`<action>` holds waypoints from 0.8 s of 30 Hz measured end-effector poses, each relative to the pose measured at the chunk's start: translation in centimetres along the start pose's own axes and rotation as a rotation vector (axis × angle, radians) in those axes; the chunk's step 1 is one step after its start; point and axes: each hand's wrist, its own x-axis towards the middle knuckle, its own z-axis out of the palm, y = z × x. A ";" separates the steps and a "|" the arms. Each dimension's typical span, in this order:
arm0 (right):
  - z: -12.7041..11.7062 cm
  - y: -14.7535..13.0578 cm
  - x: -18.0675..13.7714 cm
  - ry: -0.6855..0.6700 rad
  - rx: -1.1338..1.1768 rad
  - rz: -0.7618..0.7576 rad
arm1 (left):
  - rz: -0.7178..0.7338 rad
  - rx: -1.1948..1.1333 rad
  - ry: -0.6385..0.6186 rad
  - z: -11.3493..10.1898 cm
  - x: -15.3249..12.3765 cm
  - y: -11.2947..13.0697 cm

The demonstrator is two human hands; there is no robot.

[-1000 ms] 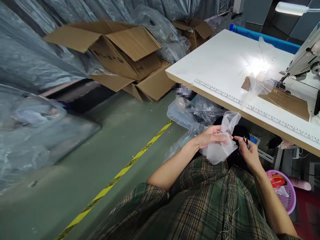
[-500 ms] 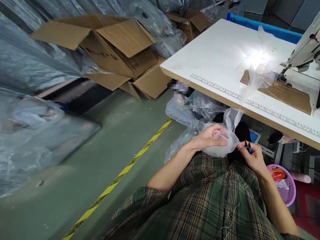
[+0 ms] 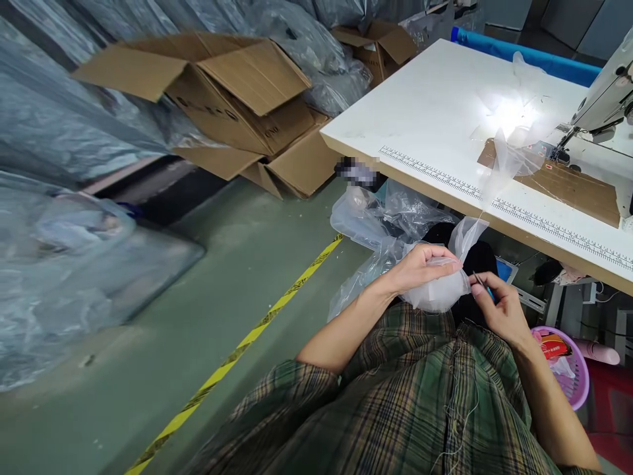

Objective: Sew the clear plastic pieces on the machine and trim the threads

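My left hand (image 3: 420, 269) is closed on a piece of sheer white fabric (image 3: 440, 293), held bunched above my lap. A strip of it rises from the fingers towards the table edge, with a thin thread seeming to run up from its tip. Just to the right, my right hand (image 3: 504, 309) grips small thread snips (image 3: 483, 285) with dark blades and a blue part. The thumb and fingertips of that hand are at the fabric's right edge; whether they pinch it cannot be made out. More sheer fabric (image 3: 512, 161) lies by the needle of the sewing machine (image 3: 601, 92).
The white sewing table (image 3: 415, 112) has a printed ruler along its front edge. Below it lie clear plastic bags (image 3: 366, 218). A purple basket (image 3: 576, 379) stands to my right. Open cardboard boxes (image 3: 247, 125) and yellow-black floor tape (image 3: 237, 356) are at left.
The fabric in my left hand has been turned and bunched, and the left fingers have moved to the base of the upright strip. The snips in my right hand have tilted towards the fabric.
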 end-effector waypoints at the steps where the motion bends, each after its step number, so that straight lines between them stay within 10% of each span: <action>1: 0.0 0.0 0.4 0.020 0.019 0.033 | -0.010 -0.009 0.008 -0.1 -0.1 -0.1; 24: 2.0 -0.4 2.5 0.021 -0.028 0.063 | -0.038 -0.096 0.052 -0.3 -0.2 0.5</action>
